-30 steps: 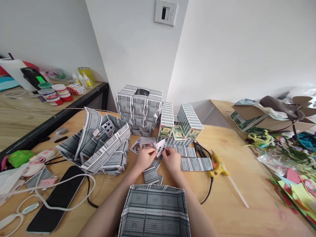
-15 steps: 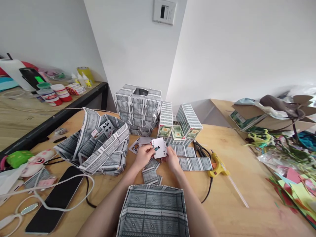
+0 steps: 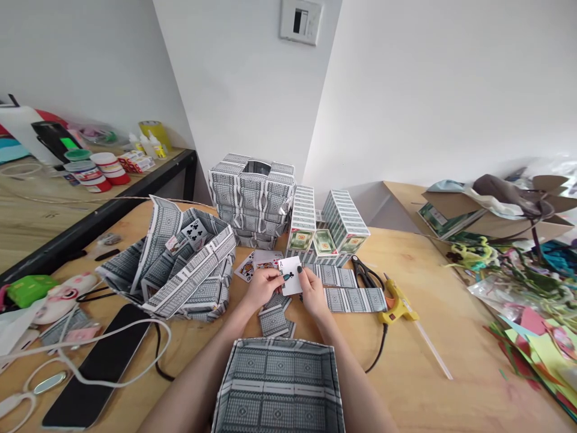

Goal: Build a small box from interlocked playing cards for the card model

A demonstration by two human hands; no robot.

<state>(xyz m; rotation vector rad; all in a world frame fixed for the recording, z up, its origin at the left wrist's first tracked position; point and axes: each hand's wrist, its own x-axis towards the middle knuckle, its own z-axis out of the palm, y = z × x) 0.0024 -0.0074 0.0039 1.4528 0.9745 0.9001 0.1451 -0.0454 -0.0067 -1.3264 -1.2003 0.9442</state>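
Observation:
An ace of clubs playing card (image 3: pixel 290 268) is held face up between my two hands above the table. My left hand (image 3: pixel 263 287) pinches its left edge; my right hand (image 3: pixel 313 292) pinches its right edge, thumb on top. Whether other cards lie under it I cannot tell. Below are loose cards face down (image 3: pixel 274 319) and a few face-up cards (image 3: pixel 247 267). Joined card strips (image 3: pixel 356 299) lie right of my right hand. An open box made of folded cards (image 3: pixel 279 385) stands between my forearms, nearest me.
Behind stand a woven card box (image 3: pixel 252 192) and stacked card packs (image 3: pixel 346 219). Black-handled scissors (image 3: pixel 366 273) and a yellow glue gun (image 3: pixel 397 304) lie at right. At left are a card basket (image 3: pixel 211 288), a black phone-like slab (image 3: pixel 99 367) and a white cable (image 3: pixel 135 380).
My right hand has moved slightly left and its thumb now presses on the ace's right edge. A second card that showed behind the ace is no longer visible.

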